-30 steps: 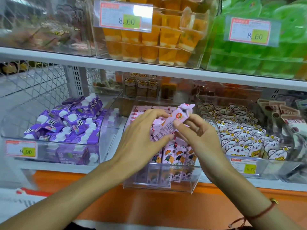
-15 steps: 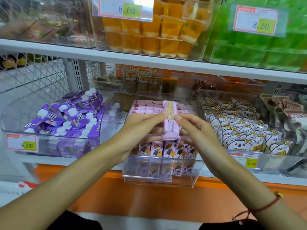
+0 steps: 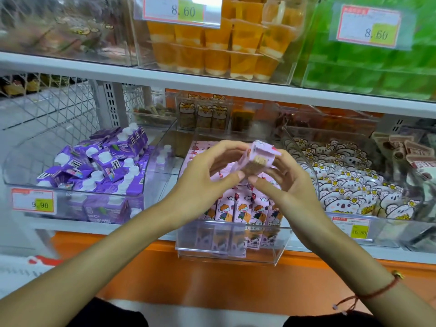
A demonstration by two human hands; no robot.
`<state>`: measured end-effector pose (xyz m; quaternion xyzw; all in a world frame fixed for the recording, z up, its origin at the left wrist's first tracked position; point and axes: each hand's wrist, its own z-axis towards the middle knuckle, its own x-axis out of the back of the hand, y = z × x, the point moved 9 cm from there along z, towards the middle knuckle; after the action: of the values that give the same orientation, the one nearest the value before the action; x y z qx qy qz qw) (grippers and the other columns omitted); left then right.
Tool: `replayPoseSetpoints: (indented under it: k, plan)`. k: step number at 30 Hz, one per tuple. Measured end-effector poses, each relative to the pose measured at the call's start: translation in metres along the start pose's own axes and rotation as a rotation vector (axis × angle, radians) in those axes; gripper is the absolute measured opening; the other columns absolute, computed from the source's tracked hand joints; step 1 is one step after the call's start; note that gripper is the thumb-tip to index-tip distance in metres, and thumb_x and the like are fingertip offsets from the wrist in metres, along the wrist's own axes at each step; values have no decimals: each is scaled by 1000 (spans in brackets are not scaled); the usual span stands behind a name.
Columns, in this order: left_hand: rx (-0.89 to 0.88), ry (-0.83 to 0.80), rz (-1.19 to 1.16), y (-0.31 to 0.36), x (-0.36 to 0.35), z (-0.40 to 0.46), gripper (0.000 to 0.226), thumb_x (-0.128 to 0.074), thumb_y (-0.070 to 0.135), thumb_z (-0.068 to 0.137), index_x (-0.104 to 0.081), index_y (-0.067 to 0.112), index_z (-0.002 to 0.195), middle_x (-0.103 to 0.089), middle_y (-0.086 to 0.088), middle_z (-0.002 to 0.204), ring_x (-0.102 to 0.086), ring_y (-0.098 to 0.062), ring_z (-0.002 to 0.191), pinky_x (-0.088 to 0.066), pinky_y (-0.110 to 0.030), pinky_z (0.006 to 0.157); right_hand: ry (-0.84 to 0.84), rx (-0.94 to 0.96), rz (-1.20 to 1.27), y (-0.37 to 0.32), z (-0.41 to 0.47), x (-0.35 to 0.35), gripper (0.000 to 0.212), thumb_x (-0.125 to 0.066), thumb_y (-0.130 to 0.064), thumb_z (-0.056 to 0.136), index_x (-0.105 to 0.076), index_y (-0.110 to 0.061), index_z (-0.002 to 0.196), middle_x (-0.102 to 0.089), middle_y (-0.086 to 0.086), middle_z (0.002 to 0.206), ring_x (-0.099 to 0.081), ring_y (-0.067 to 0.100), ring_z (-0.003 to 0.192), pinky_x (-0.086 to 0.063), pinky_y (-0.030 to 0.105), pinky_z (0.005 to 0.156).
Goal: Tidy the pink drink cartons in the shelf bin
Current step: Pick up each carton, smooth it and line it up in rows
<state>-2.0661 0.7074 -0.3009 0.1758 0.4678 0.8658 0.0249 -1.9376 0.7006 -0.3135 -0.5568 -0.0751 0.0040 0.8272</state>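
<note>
Overhead, tags (image 3: 369, 25) read 8.60; both hands (image 3: 203, 182) pinch one pink carton (image 3: 330, 159), print seemingly blurred.

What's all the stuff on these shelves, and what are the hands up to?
Held carton: one, pink, above the middle bin.
Pink cartons: a row, count unclear, upright in the clear bin.
Purple cartons: many, white caps, left bin.
Koala packs: many, white, right bin.
Jelly cups: many, orange, upper shelf.
Green packs: blurred, upper right.
Price tags: several, white with yellow.
Left hand: grips the held carton.
Right hand: grips it too.
</note>
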Motion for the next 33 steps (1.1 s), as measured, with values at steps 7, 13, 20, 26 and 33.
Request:
replayPoseSetpoints:
  k: [7,13,20,26,33]
  plan:
    - [48,-8,-59,-7,-1,1,39,-60,3,90,-52,25,121,-60,7,125,-57,-3,118,-43,-22,104,-10,51,-67,-3,0,1,40,-68,-8,84,-59,-20,121,-66,-7,114,-60,4,110,-50,20,91]
    - [145,53,-276,-12,1,2,40,-52,15,96,-45,18,135,-62,4,130,-57,-8,120,-45,-33,103,-3,125,-173,-14,1,9,54,-59,-39,83,-47,-32,135,-61,-17,123,-56,-1,115,-46,18,96]
    - [198,143,-173,-15,1,-3,38,-58,23,93,-53,25,131,-61,13,127,-59,-3,114,-49,-33,100,27,240,-410,-20,0,5,30,-58,-18,93,-56,-26,122,-63,-11,116,-60,6,104,-50,34,90]
    - [292,152,-273,-14,1,-3,23,-67,34,85,-68,26,107,-73,9,102,-68,-7,98,-57,-24,80,159,411,-701,-37,-3,18,34,-76,-7,78,-64,-19,108,-56,-7,105,-52,8,99,-39,19,82]
    - [195,361,-201,-14,38,11,21,-64,20,90,-62,20,111,-72,7,101,-67,-2,95,-53,-14,82,243,315,-782,-27,4,40,41,-69,-10,84,-56,-16,122,-51,-5,111,-51,16,106,-40,26,88]
